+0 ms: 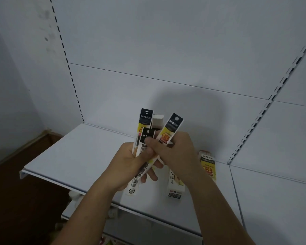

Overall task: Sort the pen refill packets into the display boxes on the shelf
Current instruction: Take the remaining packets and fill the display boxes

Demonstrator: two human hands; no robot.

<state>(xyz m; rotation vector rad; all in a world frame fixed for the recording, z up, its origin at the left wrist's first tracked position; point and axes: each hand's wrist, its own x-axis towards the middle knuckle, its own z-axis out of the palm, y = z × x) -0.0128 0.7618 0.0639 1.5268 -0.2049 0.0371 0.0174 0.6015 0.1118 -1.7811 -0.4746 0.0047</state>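
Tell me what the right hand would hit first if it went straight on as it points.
Holding a yellow-labelled packet, the right hand points up and left; it would likely first meet the bundle of packets gripped in the left hand, which its thumb seems to touch. Depth is unclear.

- The left grip (131,161) is a bare hand on a bare wrist.
- The right grip (173,149) is bare too, its fingers and knuckles uncovered.
- The left forearm (88,206) is uncovered down to the view's lower edge.
- The right forearm (212,200) is likewise bare to that edge.
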